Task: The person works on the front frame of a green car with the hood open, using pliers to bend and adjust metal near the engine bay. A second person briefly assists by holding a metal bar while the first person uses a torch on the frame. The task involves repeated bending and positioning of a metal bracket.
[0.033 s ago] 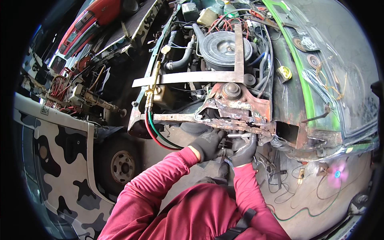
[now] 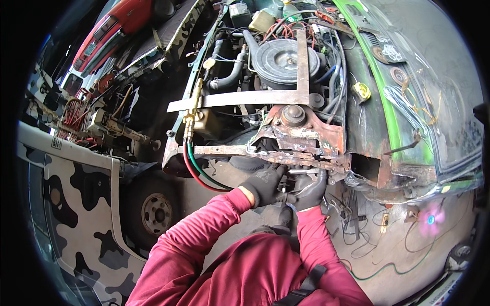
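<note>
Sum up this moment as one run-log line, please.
left hand: gloved, close to rusty panel | right hand: gloved, beside left | L-shaped metal bar: overlapping round grey housing

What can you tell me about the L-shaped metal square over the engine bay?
The square looks flat and thin, of grey metal, with brownish staining on the arm pointing away from the person. That arm passes over the right part of the round air cleaner; the other runs crosswise past the left edge of the engine bay, with the brass torch crossing it. Its corner lies just beyond the rusty mount. The left hand and right hand are apart from it.
</note>
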`<state>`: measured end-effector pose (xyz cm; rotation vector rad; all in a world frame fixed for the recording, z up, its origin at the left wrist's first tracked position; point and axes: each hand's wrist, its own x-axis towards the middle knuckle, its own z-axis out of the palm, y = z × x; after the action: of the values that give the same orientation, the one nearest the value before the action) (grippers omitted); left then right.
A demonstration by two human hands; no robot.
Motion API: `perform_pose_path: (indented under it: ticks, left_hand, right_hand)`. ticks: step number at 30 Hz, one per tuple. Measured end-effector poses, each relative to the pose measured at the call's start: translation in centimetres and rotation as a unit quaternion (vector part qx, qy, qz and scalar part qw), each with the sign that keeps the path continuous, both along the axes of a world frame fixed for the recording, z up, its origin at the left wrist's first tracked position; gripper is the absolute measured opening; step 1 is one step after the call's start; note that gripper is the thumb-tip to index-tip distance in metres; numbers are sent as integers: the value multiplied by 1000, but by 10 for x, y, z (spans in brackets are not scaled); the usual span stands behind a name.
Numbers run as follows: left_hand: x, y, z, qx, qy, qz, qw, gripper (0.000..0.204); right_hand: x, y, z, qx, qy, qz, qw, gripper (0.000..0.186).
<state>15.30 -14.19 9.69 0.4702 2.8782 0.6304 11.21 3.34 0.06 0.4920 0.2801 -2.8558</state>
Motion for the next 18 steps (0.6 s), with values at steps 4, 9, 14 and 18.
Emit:
perform_pose_path:
  ticks: [4, 9, 14, 18]
  left_hand:
    - [-6, 14, 8, -126, -70, 3, 990, 123]
    - [-18, 18, 1, -75, -72, 35, 994, 111]
    - [-26, 5, 6, -25, -61, -21, 998, 113]
    - [-44, -19, 10, 24, -109, -88, 990, 92]
  right_hand:
    - [-6, -12, 9, 81, 29, -40, 996, 48]
    - [-12, -12, 19, -12, -7, -7, 1000, 56]
    - [-15, -13, 19, 0, -41, -10, 999, 54]
    - [-12, -14, 21, 74, 22, -36, 996, 53]
